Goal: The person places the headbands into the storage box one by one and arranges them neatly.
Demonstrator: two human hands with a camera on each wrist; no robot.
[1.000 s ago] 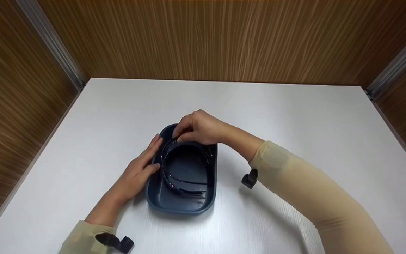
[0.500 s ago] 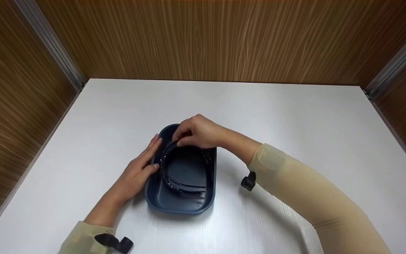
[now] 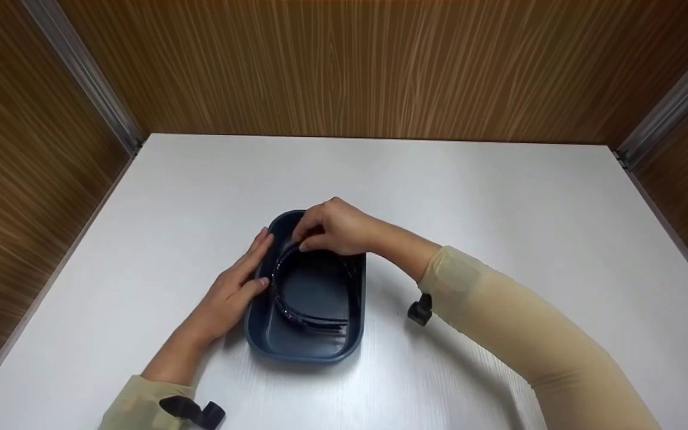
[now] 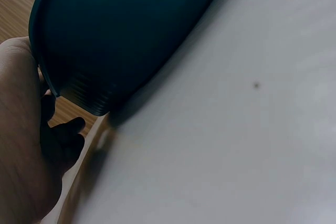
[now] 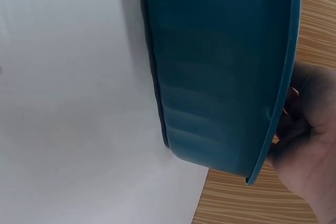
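Observation:
A dark blue oval tray (image 3: pixel 305 353) sits on the white table (image 3: pixel 499 203). Inside it lie black toothed headbands (image 3: pixel 296 313), curved along the tray's left side and far end. My right hand (image 3: pixel 335 227) reaches over the tray's far end and pinches the top of a headband's arc. My left hand (image 3: pixel 233 289) lies flat with straight fingers against the tray's left outer wall. The left wrist view shows the tray's outer wall (image 4: pixel 131 30) beside my palm (image 4: pixel 21 145). The right wrist view shows the tray's wall (image 5: pixel 220 61) and my fingers (image 5: pixel 307 140) over its rim.
Wooden walls (image 3: pixel 344 65) close in the table on three sides, with metal corner strips (image 3: pixel 87 77). Black wrist straps (image 3: pixel 420 309) hang from both tan sleeves (image 3: pixel 529 340). The table top around the tray is bare white.
My right hand has sunk a little toward the tray, pressing the headband's arc lower into it. The left hand has stayed against the tray's side.

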